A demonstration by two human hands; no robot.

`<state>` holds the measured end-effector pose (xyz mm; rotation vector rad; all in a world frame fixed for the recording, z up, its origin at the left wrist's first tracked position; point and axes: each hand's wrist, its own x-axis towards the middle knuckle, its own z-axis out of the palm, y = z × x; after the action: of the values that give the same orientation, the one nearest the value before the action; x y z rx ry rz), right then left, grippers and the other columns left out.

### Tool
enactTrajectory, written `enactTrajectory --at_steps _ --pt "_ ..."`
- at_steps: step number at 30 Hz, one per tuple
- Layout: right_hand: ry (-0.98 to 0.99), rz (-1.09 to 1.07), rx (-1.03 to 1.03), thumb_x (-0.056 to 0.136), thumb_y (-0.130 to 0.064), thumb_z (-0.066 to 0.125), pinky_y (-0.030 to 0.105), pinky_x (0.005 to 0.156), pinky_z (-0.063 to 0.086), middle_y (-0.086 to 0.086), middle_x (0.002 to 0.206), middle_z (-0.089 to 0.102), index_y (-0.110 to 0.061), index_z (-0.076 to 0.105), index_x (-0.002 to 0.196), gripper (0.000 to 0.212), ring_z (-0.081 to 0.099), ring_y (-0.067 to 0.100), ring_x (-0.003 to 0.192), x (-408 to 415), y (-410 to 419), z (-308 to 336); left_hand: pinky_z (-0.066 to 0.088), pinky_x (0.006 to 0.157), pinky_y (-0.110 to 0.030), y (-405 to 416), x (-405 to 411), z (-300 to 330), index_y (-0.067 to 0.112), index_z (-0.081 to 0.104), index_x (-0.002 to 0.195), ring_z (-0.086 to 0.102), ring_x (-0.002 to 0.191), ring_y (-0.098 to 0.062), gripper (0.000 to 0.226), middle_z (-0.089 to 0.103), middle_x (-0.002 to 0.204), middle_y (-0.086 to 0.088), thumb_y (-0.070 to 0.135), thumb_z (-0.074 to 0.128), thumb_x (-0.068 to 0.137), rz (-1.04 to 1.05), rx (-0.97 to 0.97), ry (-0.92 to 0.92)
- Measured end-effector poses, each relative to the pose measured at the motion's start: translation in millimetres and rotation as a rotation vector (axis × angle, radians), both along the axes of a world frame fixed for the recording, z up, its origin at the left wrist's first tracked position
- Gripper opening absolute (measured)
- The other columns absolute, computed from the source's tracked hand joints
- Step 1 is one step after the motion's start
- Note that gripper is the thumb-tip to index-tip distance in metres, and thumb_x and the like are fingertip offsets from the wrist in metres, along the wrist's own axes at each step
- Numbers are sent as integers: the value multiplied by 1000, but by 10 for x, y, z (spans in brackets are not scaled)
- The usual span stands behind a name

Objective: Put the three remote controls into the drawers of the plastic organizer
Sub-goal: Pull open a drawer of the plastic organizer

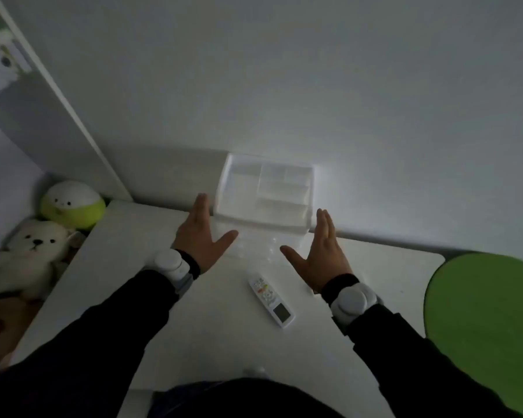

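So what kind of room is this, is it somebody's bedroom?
Probably a bedroom or a child's room at home, though I can't be sure. A white teddy bear and a round green and white soft toy sit beside a small white table against a plain wall, and a remote control lies on it.

Black sleeves (103, 336), white round wrist devices (171, 262).

A dim room: white table (139, 251) against a plain grey wall (284, 86) (green chair (489, 321) at right).
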<state>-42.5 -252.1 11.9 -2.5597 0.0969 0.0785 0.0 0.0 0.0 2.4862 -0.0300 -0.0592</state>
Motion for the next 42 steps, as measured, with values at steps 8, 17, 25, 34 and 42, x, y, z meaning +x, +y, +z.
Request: enactTrajectory --at_steps 8,17,25,34,42 --pt "176 -95 184 82 -59 64 31 115 27 3 166 12 -17 -3 156 108 22 21 150 56 18 -211 35 109 -33 -30 85 -269 25 23 144 39 137 -17 88 40 148 2 48 67 72 60 -329 222" --pt "261 -243 527 67 -58 74 45 109 44 -4 145 52 -30 30 147 96 49 25 135 132 150 -406 38 109 -34 105 248 -566 24 36 142 48 128 -21 105 45 145 3 52 70 47 121 -583 440" --pt "257 -291 498 74 -48 77 42 106 47 0 141 52 -20 41 139 80 53 23 127 -22 143 -494 42 107 -36 142 106 -552 21 46 135 59 116 -24 94 51 138 1 43 74 48 155 -618 434" --pt "255 -272 428 73 -40 77 33 90 55 2 121 63 -22 55 118 54 66 17 103 -266 90 -651 45 88 -30 171 -259 -607 19 50 127 58 116 -25 76 54 130 -6 35 72 56 217 -619 388" --pt "259 -242 477 81 -29 75 24 85 49 4 127 59 -13 51 131 57 64 18 109 -495 61 -737 43 81 -25 204 -512 -710 12 52 123 58 111 -27 51 56 122 -7 8 72 76 270 -652 359"
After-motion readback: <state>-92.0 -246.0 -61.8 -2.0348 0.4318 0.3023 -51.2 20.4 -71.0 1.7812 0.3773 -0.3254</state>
